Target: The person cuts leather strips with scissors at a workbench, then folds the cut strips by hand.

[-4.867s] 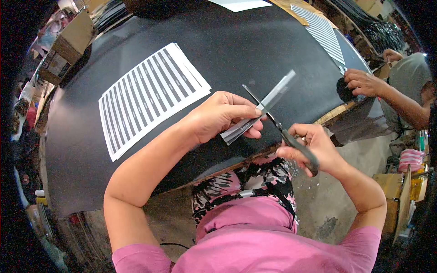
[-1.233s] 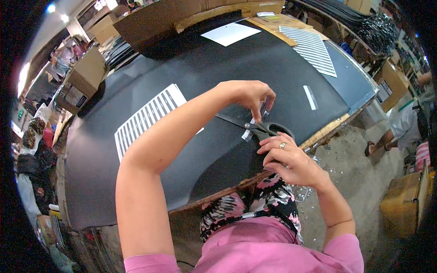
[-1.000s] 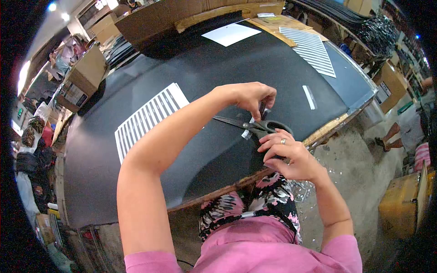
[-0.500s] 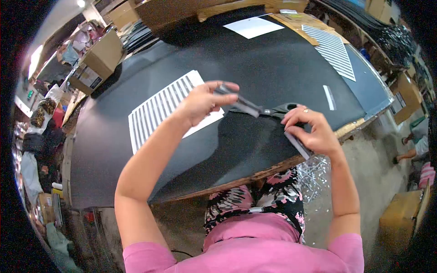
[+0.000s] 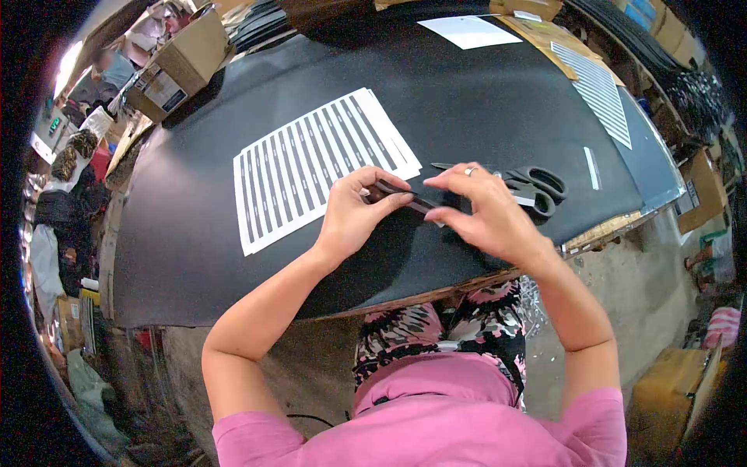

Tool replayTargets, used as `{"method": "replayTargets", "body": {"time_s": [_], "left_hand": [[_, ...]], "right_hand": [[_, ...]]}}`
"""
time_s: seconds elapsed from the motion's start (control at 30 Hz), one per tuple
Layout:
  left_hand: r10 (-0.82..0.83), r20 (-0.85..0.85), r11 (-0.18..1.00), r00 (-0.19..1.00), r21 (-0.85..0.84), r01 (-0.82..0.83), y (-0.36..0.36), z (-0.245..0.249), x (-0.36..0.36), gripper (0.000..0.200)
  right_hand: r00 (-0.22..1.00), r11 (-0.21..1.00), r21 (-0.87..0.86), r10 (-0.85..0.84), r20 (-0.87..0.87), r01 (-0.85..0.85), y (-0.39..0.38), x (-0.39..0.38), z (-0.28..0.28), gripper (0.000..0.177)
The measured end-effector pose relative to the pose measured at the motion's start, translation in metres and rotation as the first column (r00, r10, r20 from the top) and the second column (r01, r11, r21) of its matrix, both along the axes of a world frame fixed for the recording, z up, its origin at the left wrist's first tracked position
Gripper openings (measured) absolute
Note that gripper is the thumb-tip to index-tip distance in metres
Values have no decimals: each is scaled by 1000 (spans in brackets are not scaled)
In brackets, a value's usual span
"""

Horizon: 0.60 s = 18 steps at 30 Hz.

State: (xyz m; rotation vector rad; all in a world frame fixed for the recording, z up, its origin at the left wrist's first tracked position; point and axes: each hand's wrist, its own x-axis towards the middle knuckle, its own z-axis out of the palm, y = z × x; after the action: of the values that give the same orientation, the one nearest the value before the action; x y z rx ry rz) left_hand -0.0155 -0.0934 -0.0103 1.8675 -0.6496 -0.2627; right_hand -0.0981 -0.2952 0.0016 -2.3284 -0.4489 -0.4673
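Note:
My left hand (image 5: 354,210) pinches a small bundle of narrow dark strips (image 5: 416,201) between thumb and fingers, over the near part of the table. Close to the bundle's right end is my right hand (image 5: 498,214), its thumb and fingers apart and the thumb right at the strips. A pair of black-handled scissors (image 5: 541,187) lies on the table just beyond my right hand, which hides part of it. To the left, a stack of white sheets with black stripes (image 5: 311,159) lies partly behind my left hand.
The table's black top (image 5: 179,233) ends at a worn front edge close to my body. Farther off lie a blank white sheet (image 5: 471,33), another striped sheet (image 5: 595,89) and a loose pale strip (image 5: 593,168). A cardboard box (image 5: 183,66) stands at the back left.
My right hand has left the scissors' handles and moved left to the strips. My left hand has come down and nearer. The scissors now lie untouched by the handles, and the view has shifted.

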Motion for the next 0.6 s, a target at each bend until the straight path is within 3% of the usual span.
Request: {"method": "replayTargets", "body": {"time_s": [0.03, 0.1, 0.17, 0.2, 0.27, 0.3, 0.33, 0.37, 0.43, 0.6], "left_hand": [[3, -1, 1000, 1000, -2, -3, 0, 1, -2, 14], [-24, -124, 986, 992, -168, 3, -3, 1, -8, 16], [-24, -149, 993, 989, -120, 6, 0, 2, -9, 20], [-22, -31, 993, 999, -114, 18, 1, 1, -10, 21], [-29, 207, 995, 978, -87, 48, 0, 5, -14, 29], [-31, 202, 995, 979, -89, 49, 0, 7, -14, 29], [-62, 443, 996, 895, -24, 81, 0, 8, -13, 32], [-102, 652, 994, 751, 47, 94, 0, 8, -12, 36], [-151, 670, 988, 727, 86, 126, -1, 4, -12, 39], [-245, 689, 969, 683, 144, 202, 0, -12, -14, 33]], "right_hand": [[1000, 997, 77, 6, -9, -6, 7, 1, -5, 31], [1000, 986, 166, 9, -10, -7, 17, 2, -11, 30], [995, 978, 203, -28, -93, 47, 20, -3, -3, 30], [982, 967, 235, -61, -176, 102, 21, -5, 2, 31], [980, 979, 172, -72, -184, 105, 19, -11, 15, 30], [978, 988, 111, -88, -190, 110, 16, -13, 18, 30], [996, 996, 44, -71, -50, 73, 15, -14, 11, 28], [996, 996, 43, -74, -55, 76, 13, -16, 8, 28], [999, 998, -58, -25, -34, 23, 9, -18, 5, 27], [997, 996, 37, -77, -32, 78, 5, -24, -11, 27]]}}
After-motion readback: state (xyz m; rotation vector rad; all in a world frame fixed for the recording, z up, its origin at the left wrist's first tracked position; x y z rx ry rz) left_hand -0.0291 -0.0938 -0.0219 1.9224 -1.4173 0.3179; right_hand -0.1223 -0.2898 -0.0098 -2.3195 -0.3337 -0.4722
